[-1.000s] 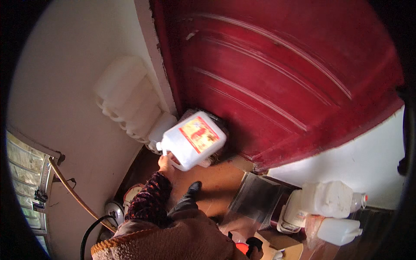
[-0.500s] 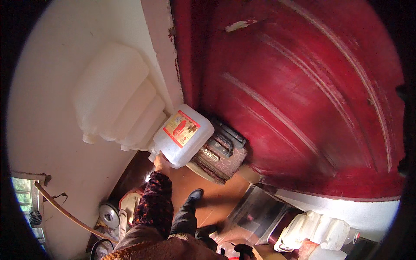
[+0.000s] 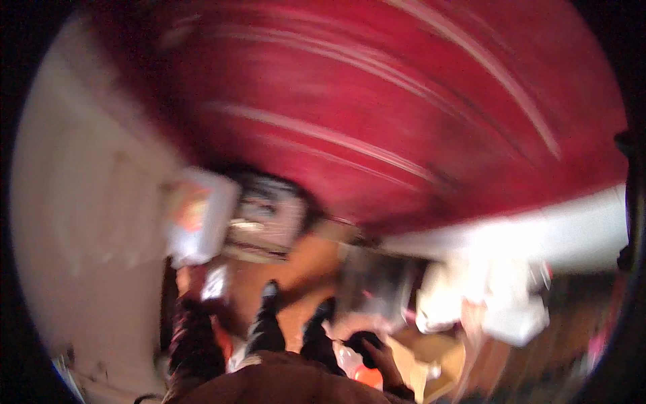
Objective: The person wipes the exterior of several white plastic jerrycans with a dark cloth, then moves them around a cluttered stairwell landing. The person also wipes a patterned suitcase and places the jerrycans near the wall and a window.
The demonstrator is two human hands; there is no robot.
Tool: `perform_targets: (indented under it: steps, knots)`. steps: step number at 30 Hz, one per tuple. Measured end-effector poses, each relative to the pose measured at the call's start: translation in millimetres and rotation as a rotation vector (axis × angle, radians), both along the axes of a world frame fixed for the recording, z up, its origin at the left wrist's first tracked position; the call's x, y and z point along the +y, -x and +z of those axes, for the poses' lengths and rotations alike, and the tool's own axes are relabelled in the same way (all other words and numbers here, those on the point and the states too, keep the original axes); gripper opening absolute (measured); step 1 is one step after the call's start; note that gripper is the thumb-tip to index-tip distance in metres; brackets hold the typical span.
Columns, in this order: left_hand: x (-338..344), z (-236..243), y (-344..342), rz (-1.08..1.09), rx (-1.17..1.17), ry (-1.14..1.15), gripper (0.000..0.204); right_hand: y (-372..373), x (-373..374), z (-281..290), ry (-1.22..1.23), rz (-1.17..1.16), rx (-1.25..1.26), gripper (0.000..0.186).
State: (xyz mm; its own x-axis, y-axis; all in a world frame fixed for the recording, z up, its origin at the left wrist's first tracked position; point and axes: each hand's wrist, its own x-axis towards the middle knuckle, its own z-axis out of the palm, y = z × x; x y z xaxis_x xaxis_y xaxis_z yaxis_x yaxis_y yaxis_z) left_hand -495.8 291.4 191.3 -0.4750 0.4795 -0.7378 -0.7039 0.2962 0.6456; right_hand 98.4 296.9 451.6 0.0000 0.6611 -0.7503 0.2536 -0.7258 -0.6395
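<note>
At the left, a translucent white plastic jerrycan (image 3: 214, 215) with a red and yellow label stands against the wall, next to a suitcase (image 3: 270, 229). My left hand (image 3: 183, 279) is closed round its neck or handle at the lower end, the arm in a dark patterned sleeve. Near the lower edge, a dark hand that looks like my right hand (image 3: 387, 362) is beside a black rounded object (image 3: 365, 342). Its fingers are lost in shadow and blur, so whether it grips this object is unclear. A clear bag with something orange-red (image 3: 367, 374) lies just below.
A tall red panel (image 3: 323, 87) fills the back. At the right are several white plastic jugs (image 3: 498, 289), with a flesh-coloured shape (image 3: 474, 316) against them that I cannot make out. An open cardboard box (image 3: 441, 350) and a dark bin-like container (image 3: 377, 279) stand nearer.
The view has swung to the right and blurred, so the jerrycan and suitcase sit farther left. My left hand stays on the jerrycan. The dark hand and cardboard box show more fully.
</note>
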Motion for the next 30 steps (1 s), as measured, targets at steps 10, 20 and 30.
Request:
perform_targets:
  steps: [10,20,30]
  knots:
    - [-17.2,91.3,-26.7,0.151,0.333,0.233,0.038,-190.2,4.9,-28.4,-0.554,-0.143,-0.497,0.053]
    - [80.8,135.1,-230.2,-0.517,0.075,0.108,0.03,-337.3,125.2,37.3,-0.408,-0.833,0.299,0.069]
    - [171.9,274.9,-504.6,-1.245,0.147,-0.33,0.03,-346.8,171.6,-10.9,-0.424,-0.831,0.406,0.078]
